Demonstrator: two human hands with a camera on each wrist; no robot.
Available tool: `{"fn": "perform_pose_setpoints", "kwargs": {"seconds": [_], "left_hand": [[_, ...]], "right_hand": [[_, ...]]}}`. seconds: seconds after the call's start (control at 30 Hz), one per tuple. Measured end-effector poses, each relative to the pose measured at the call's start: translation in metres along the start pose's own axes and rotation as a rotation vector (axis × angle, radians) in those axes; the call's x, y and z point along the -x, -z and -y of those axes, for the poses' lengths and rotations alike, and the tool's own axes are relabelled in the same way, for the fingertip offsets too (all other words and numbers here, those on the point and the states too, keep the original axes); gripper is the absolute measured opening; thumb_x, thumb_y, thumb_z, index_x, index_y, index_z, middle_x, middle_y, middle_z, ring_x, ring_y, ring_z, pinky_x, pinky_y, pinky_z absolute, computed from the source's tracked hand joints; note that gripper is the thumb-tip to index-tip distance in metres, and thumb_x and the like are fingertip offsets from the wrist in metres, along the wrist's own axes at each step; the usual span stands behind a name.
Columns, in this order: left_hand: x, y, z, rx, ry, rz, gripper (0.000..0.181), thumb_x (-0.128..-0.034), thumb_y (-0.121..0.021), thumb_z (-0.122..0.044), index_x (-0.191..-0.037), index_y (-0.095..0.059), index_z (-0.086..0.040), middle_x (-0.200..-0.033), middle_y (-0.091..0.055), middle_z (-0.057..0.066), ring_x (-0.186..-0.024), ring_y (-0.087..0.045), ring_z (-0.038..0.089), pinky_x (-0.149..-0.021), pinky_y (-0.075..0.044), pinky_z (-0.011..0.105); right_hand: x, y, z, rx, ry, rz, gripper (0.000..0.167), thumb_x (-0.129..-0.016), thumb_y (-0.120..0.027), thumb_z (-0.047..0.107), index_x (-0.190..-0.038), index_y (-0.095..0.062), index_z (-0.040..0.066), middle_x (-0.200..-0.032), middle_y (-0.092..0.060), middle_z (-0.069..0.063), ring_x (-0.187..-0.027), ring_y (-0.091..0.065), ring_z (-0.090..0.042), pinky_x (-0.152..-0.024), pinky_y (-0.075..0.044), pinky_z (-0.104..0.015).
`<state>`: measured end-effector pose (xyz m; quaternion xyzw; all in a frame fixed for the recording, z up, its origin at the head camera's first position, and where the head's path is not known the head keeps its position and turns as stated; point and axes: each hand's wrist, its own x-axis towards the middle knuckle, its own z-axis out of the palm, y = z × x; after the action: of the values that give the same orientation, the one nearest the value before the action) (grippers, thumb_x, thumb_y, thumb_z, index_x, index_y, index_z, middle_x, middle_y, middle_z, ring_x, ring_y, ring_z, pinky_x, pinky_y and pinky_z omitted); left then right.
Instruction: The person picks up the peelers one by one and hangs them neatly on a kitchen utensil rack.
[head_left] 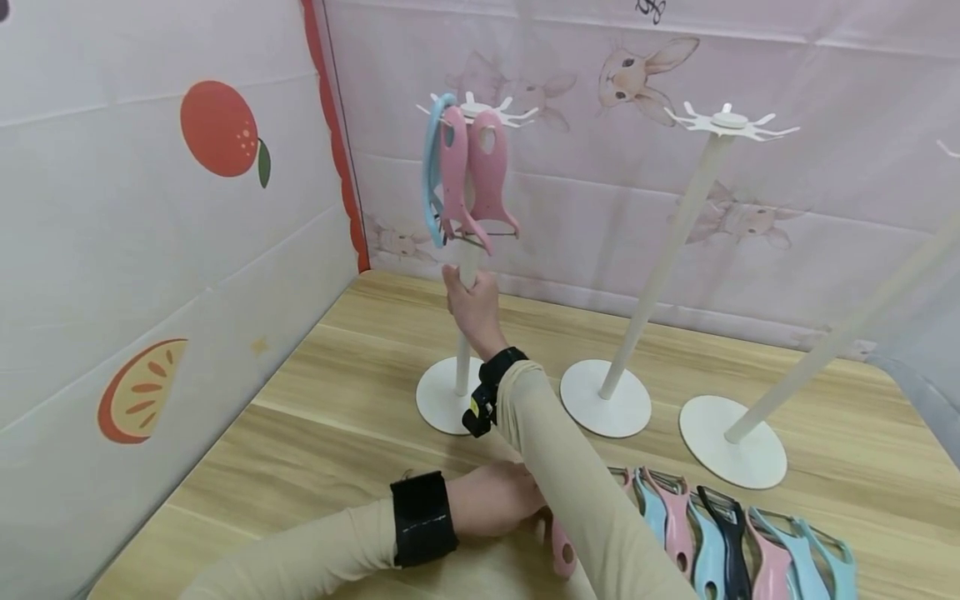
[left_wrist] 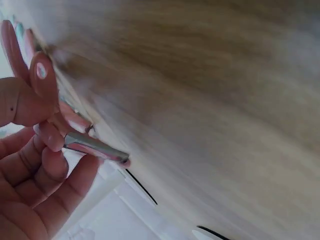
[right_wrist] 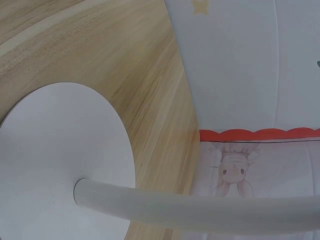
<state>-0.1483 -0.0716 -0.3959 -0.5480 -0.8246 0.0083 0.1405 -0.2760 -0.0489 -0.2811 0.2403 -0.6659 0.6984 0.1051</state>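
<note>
- Left hand (head_left: 495,500): low over the bench (head_left: 315,433); thumb and fingers pinch a pink Y-shaped peeler with a metal blade (left_wrist: 46,82) near where handle meets head. Holed handle end points up in the left wrist view.
- Right hand (head_left: 477,310): fingers closed round the upright of the leftmost white stand with a round base and pronged top (head_left: 462,371), just below the hanging peelers. Fingers out of frame in the right wrist view, which shows base and pole only.
- Leftmost stand carries one light blue peeler (head_left: 431,171) and two pink peelers (head_left: 487,171), hung by the handle ends, side by side.
- Two more white pole stands (head_left: 667,250) to its right on the bench; the far one's top is mostly cut off.
- Row of pink, light blue and black peelers (head_left: 731,542) lies at lower right, partly behind the right sleeve (head_left: 577,475).
</note>
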Motion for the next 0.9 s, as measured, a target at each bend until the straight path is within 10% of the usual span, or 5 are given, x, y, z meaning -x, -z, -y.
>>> {"fn": "perform_pose_setpoints", "kwargs": {"seconds": [0.23, 0.5, 0.77, 0.9], "left_hand": [[0.005, 0.005, -0.002, 0.002, 0.033, 0.091, 0.016, -0.0670, -0.066, -0.012, -0.081, -0.059, -0.016, -0.066, -0.051, -0.007, -0.060, -0.049, 0.006, -0.049, -0.036, 0.018], [0.009, -0.002, -0.010, -0.199, 0.053, 0.044, 0.006, -0.0748, -0.066, -0.026, -0.077, -0.063, -0.021, -0.059, -0.052, -0.010, -0.053, -0.049, 0.006, -0.041, -0.029, 0.020], [0.021, 0.026, 0.004, 0.038, 0.072, 0.252, 0.010, -0.0760, -0.068, -0.027, -0.070, -0.062, -0.021, -0.065, -0.054, -0.011, -0.059, -0.050, 0.005, -0.050, -0.034, 0.019], [0.035, 0.039, 0.018, 0.263, 0.034, 0.255, 0.007, -0.0722, -0.071, -0.024, -0.073, -0.066, -0.020, -0.066, -0.050, -0.015, -0.060, -0.043, -0.002, -0.052, -0.030, 0.011]], "right_hand": [[0.002, 0.000, 0.005, 0.031, 0.000, 0.002, 0.042, -0.096, -0.046, 0.018, -0.056, -0.038, 0.010, -0.048, -0.037, 0.002, -0.043, -0.036, -0.009, -0.046, -0.029, -0.023], [-0.007, -0.001, -0.018, 0.033, -0.020, -0.015, 0.044, -0.095, -0.048, 0.030, -0.057, -0.039, 0.011, -0.048, -0.039, 0.000, -0.044, -0.037, -0.012, -0.045, -0.030, -0.024], [-0.006, -0.002, -0.018, 0.033, -0.004, -0.030, 0.043, -0.095, -0.048, 0.027, -0.057, -0.039, 0.010, -0.047, -0.038, -0.001, -0.043, -0.037, -0.012, -0.044, -0.030, -0.025], [-0.005, -0.001, -0.014, 0.030, 0.006, -0.018, 0.042, -0.095, -0.048, 0.024, -0.057, -0.039, 0.010, -0.047, -0.038, 0.000, -0.043, -0.037, -0.011, -0.045, -0.030, -0.025]]}}
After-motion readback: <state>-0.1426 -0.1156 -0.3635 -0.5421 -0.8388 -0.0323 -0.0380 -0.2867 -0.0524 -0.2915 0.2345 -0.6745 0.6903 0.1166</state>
